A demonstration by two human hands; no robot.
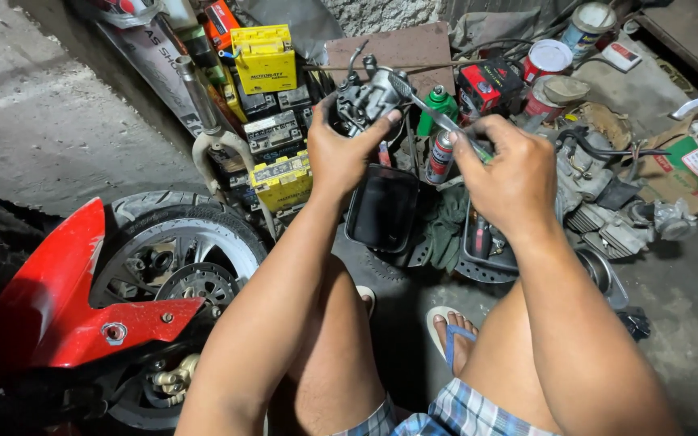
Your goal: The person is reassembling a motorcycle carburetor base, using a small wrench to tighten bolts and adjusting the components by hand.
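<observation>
At the far left a red fender (50, 311) and a motorcycle wheel (175, 266) with its brake disc are seen, well apart from the work. Next, stacked batteries (272, 121) — yellow and black — are piled against a fork leg (203, 113).

The left hand (341, 153) is raised above a black tray (381, 208) and is closed around a grey metal carburetor (369, 97). The thumb is pressed on the near side of the body and the fingers are wrapped behind it, so the part is firmly clasped and held up in the air, resting on nothing.

From the carburetor a slim tool (434, 113) — apparently a screwdriver — is run down and to the right. Its long axis is slanted from upper left to lower right, with the tip set against the upper right of the carburetor and the handle end buried in the right hand (510, 173). That hand is shut tightly around the handle, fingers curled over it, just beside and slightly lower than the left. The carburetor therefore lies up and to the left of the right grip, along the tool's own line.

Behind the tool a green spray can (439, 105) and tins (547, 58) are stood; further right an engine part (616, 226) is laid on the floor.
</observation>
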